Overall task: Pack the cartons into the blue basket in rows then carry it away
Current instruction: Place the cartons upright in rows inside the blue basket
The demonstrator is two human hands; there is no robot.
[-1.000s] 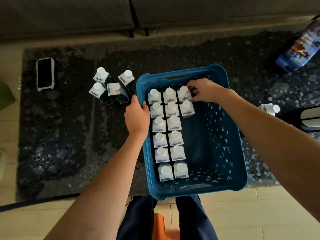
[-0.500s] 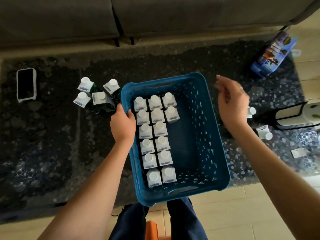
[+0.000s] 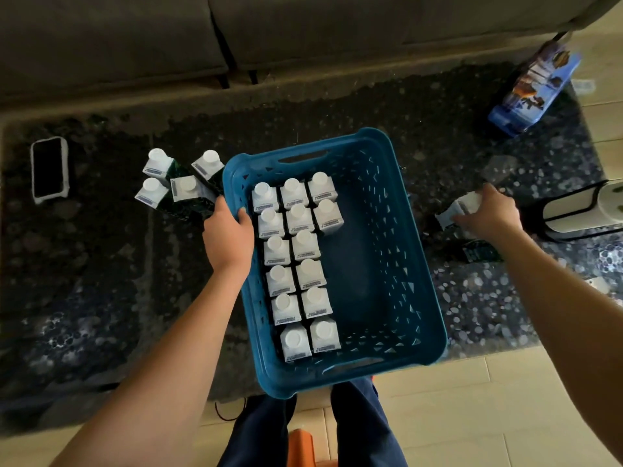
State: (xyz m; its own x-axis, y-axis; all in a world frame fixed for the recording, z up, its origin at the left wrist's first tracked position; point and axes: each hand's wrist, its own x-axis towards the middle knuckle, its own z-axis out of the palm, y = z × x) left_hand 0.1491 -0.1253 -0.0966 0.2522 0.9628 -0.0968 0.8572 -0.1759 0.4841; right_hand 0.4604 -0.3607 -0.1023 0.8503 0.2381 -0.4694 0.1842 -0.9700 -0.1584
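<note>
Since a moment ago, the right hand (image 3: 488, 215) has swung out to grasp a carton (image 3: 456, 210) lying on the worktop (image 3: 505, 298), for the third row. Left hand (image 3: 227, 235) grips the blue basket (image 3: 387, 264) rim, steadying it.

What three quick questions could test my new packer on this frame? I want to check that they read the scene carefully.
1. True or false: the left hand grips the rim of the blue basket.
2. How many cartons stand in the basket?
A. 10
B. 14
C. 18
3. Fill in: the right hand reaches for a carton on the ______ side of the basket.

Key: 1 true. 2 B: two rows of six plus two cartons in a third row. 3 right; four more cartons stand outside on the left.
</note>
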